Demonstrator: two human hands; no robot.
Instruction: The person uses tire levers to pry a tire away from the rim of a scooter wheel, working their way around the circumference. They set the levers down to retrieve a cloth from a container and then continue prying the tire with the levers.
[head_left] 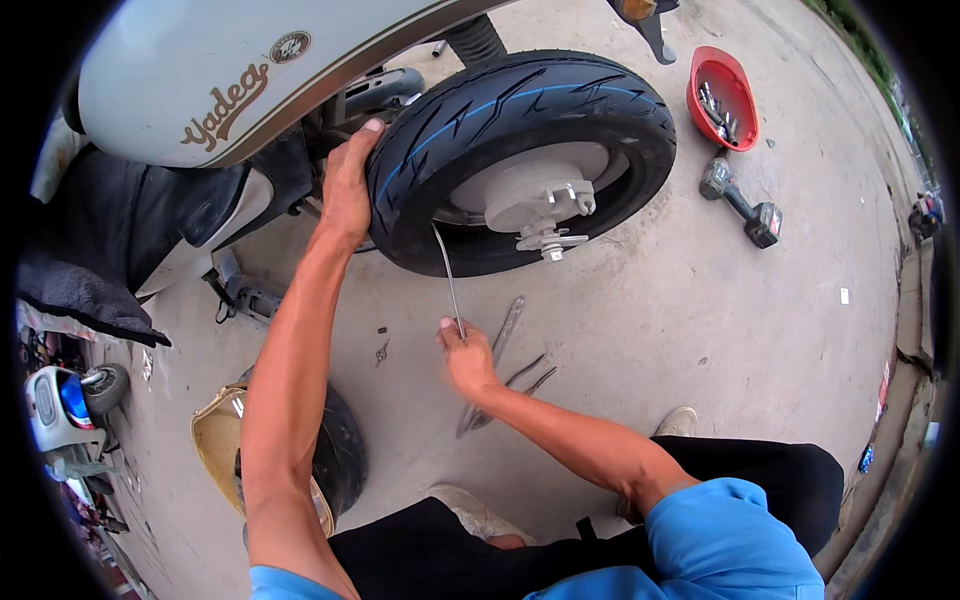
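A black tire (530,95) with a blue line along its tread is on the wheel (540,200) of a white scooter (170,60) at the top. My left hand (348,183) grips the tire's left side, its fingers partly hidden behind it. Lower down, my right hand (465,355) is closed round a thin metal lever (449,268), whose upper end meets the tire's inner edge. On the ground beside that hand lie more long metal tools (513,320), partly covered by my hand and forearm.
A red helmet-shaped container (735,90) of small metal parts and a cordless power tool (738,200) lie at the upper right. A beige cap-like item (218,430) rests on a loose tire (340,455) by my left forearm. Another scooter (55,400) is far left; a curb (890,460) runs along the right.
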